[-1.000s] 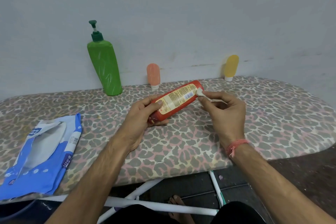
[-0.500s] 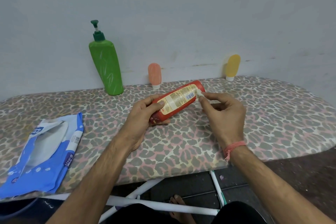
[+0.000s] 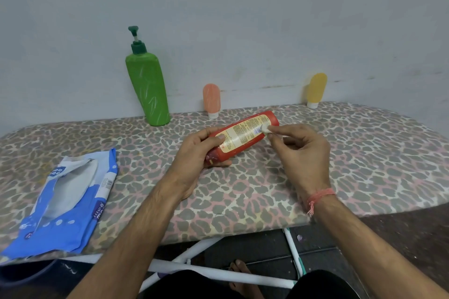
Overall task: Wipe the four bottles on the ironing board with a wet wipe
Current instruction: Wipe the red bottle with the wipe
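We hold the red bottle (image 3: 243,137) in front of the green bottle (image 3: 148,90). Our left hand (image 3: 194,153) grips its bottom; our right hand (image 3: 301,150) pinches the wipe (image 3: 265,127). It looks light and slippery, so hold its middle.

We see a red bottle (image 3: 243,137) in our left hand (image 3: 194,155), above a leopard-print ironing board (image 3: 243,189); beyond it, 1 green bottle (image 3: 148,90).

Home: leopard-print ironing board (image 3: 364,153), toiletries

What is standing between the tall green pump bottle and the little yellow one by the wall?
In the head view, a small orange bottle stands cap-down between the green pump bottle and the yellow bottle.
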